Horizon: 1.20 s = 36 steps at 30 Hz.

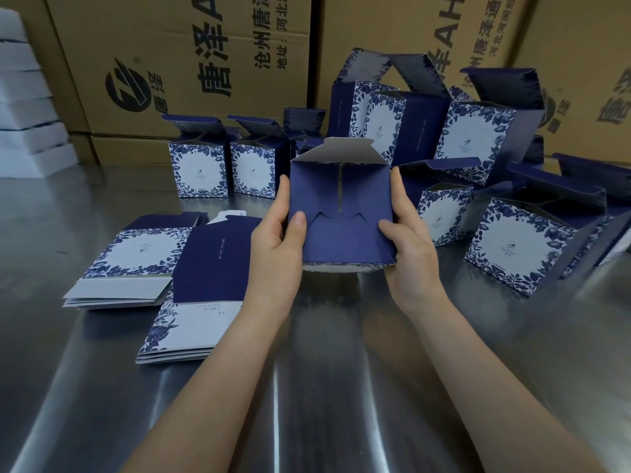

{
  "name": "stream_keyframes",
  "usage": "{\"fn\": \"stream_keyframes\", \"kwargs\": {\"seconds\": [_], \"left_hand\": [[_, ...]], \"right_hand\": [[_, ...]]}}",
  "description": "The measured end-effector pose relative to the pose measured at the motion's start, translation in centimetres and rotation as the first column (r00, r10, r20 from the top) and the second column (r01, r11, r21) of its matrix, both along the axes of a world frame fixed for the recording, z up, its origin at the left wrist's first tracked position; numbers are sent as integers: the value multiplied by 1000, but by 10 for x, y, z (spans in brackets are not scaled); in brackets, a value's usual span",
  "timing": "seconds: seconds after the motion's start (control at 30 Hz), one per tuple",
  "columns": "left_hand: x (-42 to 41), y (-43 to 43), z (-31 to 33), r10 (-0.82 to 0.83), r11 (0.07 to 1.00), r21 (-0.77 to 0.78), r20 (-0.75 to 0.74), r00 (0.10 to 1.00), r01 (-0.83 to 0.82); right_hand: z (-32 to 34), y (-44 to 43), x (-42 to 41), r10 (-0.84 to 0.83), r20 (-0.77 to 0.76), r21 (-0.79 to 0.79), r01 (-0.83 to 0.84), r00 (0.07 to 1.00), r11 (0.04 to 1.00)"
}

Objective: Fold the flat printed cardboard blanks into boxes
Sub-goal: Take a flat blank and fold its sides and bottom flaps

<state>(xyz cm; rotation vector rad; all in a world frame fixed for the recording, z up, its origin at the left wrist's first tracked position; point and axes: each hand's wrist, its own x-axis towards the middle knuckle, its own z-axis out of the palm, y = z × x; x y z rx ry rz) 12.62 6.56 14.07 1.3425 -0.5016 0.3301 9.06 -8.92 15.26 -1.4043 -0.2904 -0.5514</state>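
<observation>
**Navy base faces the person, mouth points away**

Out beyond the left hand's knuckles, two stacks of flat blanks (pixel 136 254) lie on the steel table (pixel 307 370), the nearer stack almost touching the left wrist.

The left hand (pixel 276 247) wraps round the left wall of the box (pixel 341 206), with its thumb pressed flat on the base panel. The box hangs squarely between the two hands, above the table, so neither hand is the nearer. Its base is turned toward the person. Its axis runs from that base up and away to the open mouth, where the pale lid flap (pixel 336 150) stands past the fingertips.

The right hand (pixel 409 244) mirrors the left, fingers curled behind the right wall and thumb on the base.

The interlocking base flaps look seated, so the next move probably means turning the mouth upward. Folded boxes (pixel 515 247) crowd the table outside the right hand.
</observation>
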Motion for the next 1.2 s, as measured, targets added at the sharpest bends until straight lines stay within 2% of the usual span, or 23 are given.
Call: {"fn": "stream_keyframes", "kwargs": {"seconds": [0.17, 0.3, 0.53, 0.63, 0.83, 1.03, 1.2], "left_hand": [[-6, -2, 5, 22, 999, -25, -10, 1000, -22], [-12, -2, 10, 18, 999, -41, 45, 999, -16], [-13, -3, 9, 40, 987, 145, 166, 985, -64], [-14, -3, 8, 64, 980, 176, 182, 981, -97], [-14, -5, 8, 78, 987, 124, 178, 981, -101], [-13, -4, 7, 74, 990, 107, 120, 990, -87], [-15, -4, 8, 98, 985, 126, 138, 986, -115]], "right_hand": [[1, 1, 0, -45, 7, -18, 45, 999, 999], [5, 0, -1, -84, 57, -41, 86, 995, 995], [6, -1, -3, -196, 91, -218, 212, 976, 953], [8, 0, -4, -187, 78, -190, 199, 979, 961], [8, 3, -6, -195, 57, -164, 202, 979, 966], [7, 3, -6, -230, 79, -188, 241, 970, 952], [8, 3, -6, -249, 106, -207, 266, 963, 942]]}}
